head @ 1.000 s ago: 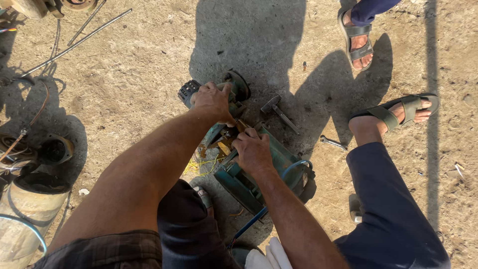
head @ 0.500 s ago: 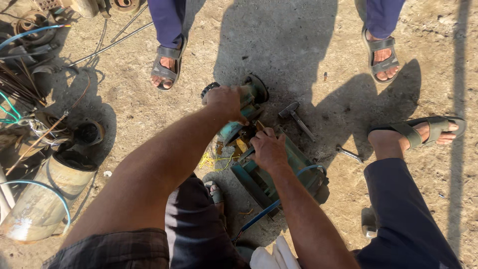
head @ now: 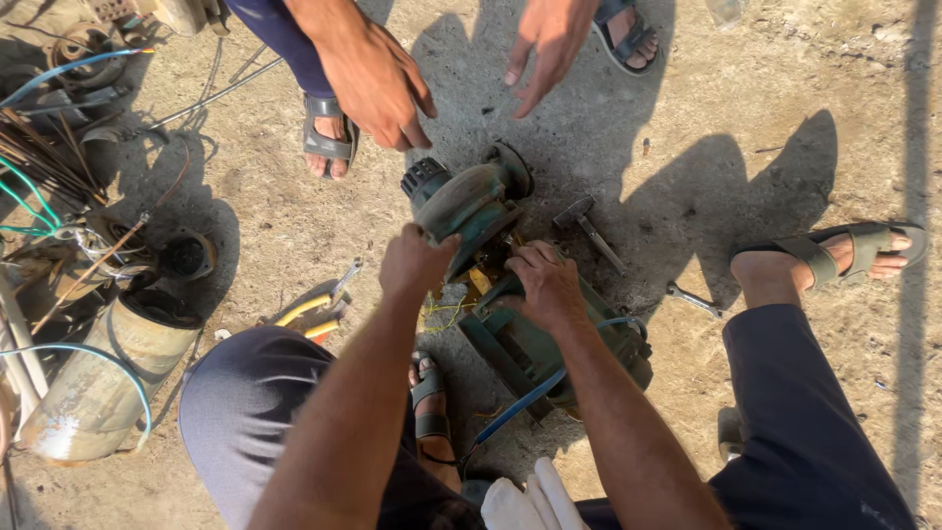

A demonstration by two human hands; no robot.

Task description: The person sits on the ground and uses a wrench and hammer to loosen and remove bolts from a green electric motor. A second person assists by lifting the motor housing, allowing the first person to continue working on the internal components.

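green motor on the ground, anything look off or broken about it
The green metal motor lies apart in two pieces on the dirt: the left hand tilts the rounded front housing away from the body under the right hand. Frayed yellow wires spill from the gap.

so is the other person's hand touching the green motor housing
Apart: the head view shows bare ground between the other person's hand and the green motor housing.

Both hands (head: 481,275) grip a green motor (head: 491,211) on dirt.
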